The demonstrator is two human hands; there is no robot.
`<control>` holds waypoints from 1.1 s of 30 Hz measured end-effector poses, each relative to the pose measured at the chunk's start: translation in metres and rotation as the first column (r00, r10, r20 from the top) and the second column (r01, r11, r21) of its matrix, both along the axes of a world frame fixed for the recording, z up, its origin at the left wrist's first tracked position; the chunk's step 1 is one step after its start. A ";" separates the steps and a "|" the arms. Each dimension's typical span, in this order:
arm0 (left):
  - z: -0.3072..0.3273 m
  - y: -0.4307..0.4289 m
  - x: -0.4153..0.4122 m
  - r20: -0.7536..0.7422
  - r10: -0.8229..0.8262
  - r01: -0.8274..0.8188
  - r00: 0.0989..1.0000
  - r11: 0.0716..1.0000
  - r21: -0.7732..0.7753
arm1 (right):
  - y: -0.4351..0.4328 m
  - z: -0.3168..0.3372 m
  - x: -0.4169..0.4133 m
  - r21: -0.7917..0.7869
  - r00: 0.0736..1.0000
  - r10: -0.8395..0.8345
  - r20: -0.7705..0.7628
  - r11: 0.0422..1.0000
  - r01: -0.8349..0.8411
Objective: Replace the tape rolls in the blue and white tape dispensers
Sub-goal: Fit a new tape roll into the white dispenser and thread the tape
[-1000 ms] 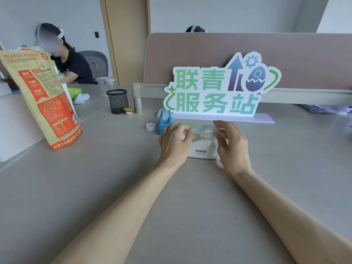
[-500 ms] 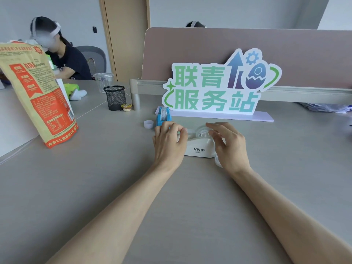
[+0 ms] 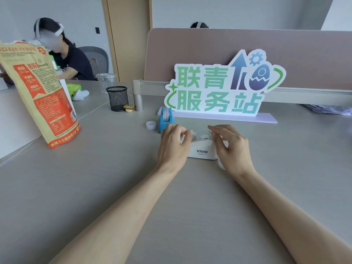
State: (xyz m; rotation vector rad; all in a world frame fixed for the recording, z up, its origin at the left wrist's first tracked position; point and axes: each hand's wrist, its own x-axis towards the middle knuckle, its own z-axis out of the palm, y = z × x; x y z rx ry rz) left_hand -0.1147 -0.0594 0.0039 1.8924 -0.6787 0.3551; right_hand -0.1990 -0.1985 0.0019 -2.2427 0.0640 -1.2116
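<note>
White dispenser (image 3: pixel 202 151) is set on the tabletop (image 3: pixel 114 187), long axis left to right (blue dispenser (image 3: pixel 165 120) behind), between left grip (image 3: pixel 173 146) and right grip (image 3: pixel 233 148), both curled at its ends; whether anything is pinched cannot be told.

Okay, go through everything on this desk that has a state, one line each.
white dispenser: upright on desk, clear roll in its cradle.
blue dispenser: upright, roll loaded.
left hand: fingers curled round white dispenser's left end.
right hand: fingers loosely curled over the roll; grip unclear.
mesh pen cup: upright.
paper bag: standing.
</note>
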 end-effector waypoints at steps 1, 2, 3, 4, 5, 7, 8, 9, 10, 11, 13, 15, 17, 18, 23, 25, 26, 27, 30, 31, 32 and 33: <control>0.000 0.000 0.000 -0.006 0.002 -0.002 1.000 1.000 0.002 | 0.001 0.001 -0.001 0.008 1.000 -0.009 -0.001 1.000 0.009; 0.000 0.000 0.000 -0.009 0.006 -0.006 1.000 1.000 0.004 | 0.002 0.001 -0.002 0.020 1.000 -0.020 0.000 1.000 0.020; 0.000 0.000 0.000 -0.011 0.011 -0.011 1.000 1.000 0.005 | 0.004 0.002 -0.003 0.033 1.000 -0.030 0.001 0.999 0.030; 0.000 0.000 0.001 -0.010 0.017 -0.017 1.000 1.000 0.004 | 0.005 0.002 -0.004 0.042 0.999 -0.038 0.000 0.998 0.038; 0.000 0.001 0.001 -0.008 0.021 -0.021 1.000 1.000 0.002 | 0.006 0.002 -0.004 0.044 0.999 -0.044 0.000 0.998 0.044; 0.000 0.001 0.001 -0.006 0.025 -0.025 1.000 1.000 -0.003 | 0.007 0.002 -0.005 0.035 0.999 -0.049 0.003 0.998 0.049; 0.000 0.001 0.001 -0.005 0.024 -0.024 1.000 1.000 -0.005 | 0.008 0.002 -0.005 0.030 0.999 -0.046 0.002 0.999 0.046; 0.000 0.001 0.001 -0.004 0.023 -0.023 1.000 1.000 -0.006 | 0.008 0.002 -0.006 0.026 0.999 -0.039 -0.002 0.999 0.039; 0.000 0.001 0.001 -0.001 0.021 -0.021 1.000 1.000 -0.006 | 0.009 0.002 -0.006 0.020 0.999 -0.032 -0.008 0.999 0.032; 0.000 0.001 0.001 0.003 0.018 -0.018 1.000 1.000 -0.006 | 0.009 0.002 -0.006 0.007 0.999 -0.028 -0.016 1.000 0.028; 0.001 0.001 0.000 0.009 0.014 -0.014 1.000 1.000 -0.005 | 0.011 0.001 -0.006 -0.019 0.999 -0.029 -0.030 0.999 0.028; 0.001 0.001 0.000 0.011 0.016 -0.016 1.000 1.000 -0.003 | 0.012 0.001 -0.006 -0.018 0.999 -0.025 -0.032 1.000 0.025; 0.001 0.001 0.002 0.007 0.021 -0.020 1.000 1.000 -0.010 | 0.012 0.002 -0.006 -0.019 0.999 -0.028 -0.038 0.999 0.028; 0.001 0.001 0.002 0.000 0.021 -0.022 1.000 1.000 -0.013 | 0.012 0.002 -0.006 -0.024 0.999 -0.030 -0.043 0.999 0.029; -0.001 0.002 0.008 -0.039 0.016 -0.016 0.999 1.000 -0.019 | 0.015 0.002 -0.006 -0.088 0.995 -0.039 -0.095 0.996 0.030; 0.000 0.002 0.011 -0.052 0.010 -0.012 0.999 1.000 -0.022 | 0.014 0.001 -0.004 -0.127 0.990 -0.042 -0.133 0.992 0.025; 0.000 0.003 0.013 -0.059 0.009 -0.010 0.998 1.000 -0.023 | 0.013 0.000 -0.004 -0.150 0.988 -0.041 -0.147 0.988 0.019; 0.001 0.003 0.015 -0.063 0.007 -0.009 0.998 1.000 -0.022 | 0.013 -0.001 -0.003 -0.172 0.987 -0.039 -0.159 0.985 0.011; 0.005 0.006 0.020 -0.076 0.004 -0.005 0.997 1.000 -0.019 | 0.012 -0.002 -0.002 -0.203 0.984 -0.038 -0.176 0.979 0.001; 0.007 0.007 0.022 -0.091 0.006 -0.008 0.996 1.000 -0.023 | 0.011 -0.002 -0.003 -0.205 0.983 -0.040 -0.177 0.979 0.003; 0.008 0.010 0.023 -0.109 0.012 -0.015 0.994 1.000 -0.025 | 0.011 -0.002 -0.003 -0.203 0.983 -0.041 -0.177 0.979 0.004; 0.009 0.012 0.025 -0.123 0.021 -0.024 0.992 0.999 -0.028 | 0.011 -0.001 -0.003 -0.200 0.983 -0.039 -0.178 0.980 0.003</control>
